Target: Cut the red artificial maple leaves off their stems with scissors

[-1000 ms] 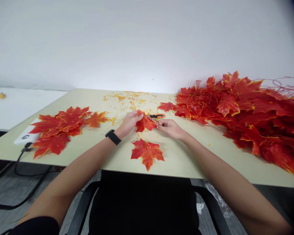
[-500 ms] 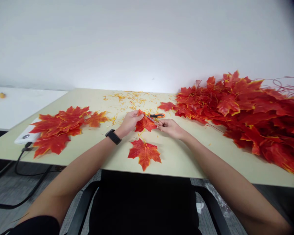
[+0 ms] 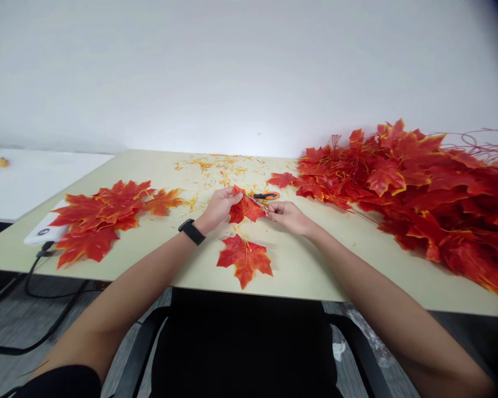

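Observation:
My left hand pinches a red artificial maple leaf by its upper edge, above the middle of the table. In my right hand is a pair of silver scissors, fingers closed round the handles. The blades lie along the leaf's upper right edge and point toward my left fingertips. Just behind them rests an orange-and-black handled tool, its working end hidden. A second maple leaf lies flat nearer to me, close to the table's front edge.
A large heap of red leaves with thin stems covers the table's right side. Several leaves are piled at the left, partly over a white power strip with a black cable. Yellow trimmings lie scattered at the back, before the wall.
The scissors' handles have drawn slightly closer together in my right hand. The leaf, my left hand and everything on the table stay in place.

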`<state>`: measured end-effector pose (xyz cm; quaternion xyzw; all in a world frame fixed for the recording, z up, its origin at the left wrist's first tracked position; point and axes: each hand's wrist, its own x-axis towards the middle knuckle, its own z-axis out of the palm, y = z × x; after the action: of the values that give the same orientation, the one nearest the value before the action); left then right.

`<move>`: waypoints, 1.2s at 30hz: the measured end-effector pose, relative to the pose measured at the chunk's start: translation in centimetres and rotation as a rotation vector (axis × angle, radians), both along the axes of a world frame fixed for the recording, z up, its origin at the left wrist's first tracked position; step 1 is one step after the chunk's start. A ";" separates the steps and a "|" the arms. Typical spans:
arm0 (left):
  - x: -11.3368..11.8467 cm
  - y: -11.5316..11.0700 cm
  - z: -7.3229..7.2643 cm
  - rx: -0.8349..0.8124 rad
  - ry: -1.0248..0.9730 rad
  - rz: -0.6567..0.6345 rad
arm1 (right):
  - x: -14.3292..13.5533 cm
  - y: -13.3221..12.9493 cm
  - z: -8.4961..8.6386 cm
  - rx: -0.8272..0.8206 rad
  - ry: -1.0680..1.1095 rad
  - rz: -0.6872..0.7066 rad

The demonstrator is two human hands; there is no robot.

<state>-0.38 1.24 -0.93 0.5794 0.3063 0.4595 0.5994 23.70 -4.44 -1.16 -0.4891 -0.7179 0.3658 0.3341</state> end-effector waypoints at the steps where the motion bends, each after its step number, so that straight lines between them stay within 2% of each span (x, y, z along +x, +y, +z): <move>1: 0.0 0.0 0.0 -0.002 -0.005 -0.002 | 0.0 0.0 0.0 0.000 0.001 0.000; 21: 0.2 -0.1 0.2 0.020 0.015 -0.002 | 0.1 0.0 0.0 0.024 -0.011 0.019; 36: 0.1 -0.6 0.7 -0.061 -0.016 -0.009 | -0.2 0.1 -0.4 0.040 0.013 -0.017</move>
<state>-0.24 0.66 -0.21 0.5585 0.3126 0.4520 0.6213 23.53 -4.32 -1.58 -0.4862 -0.7187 0.3514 0.3516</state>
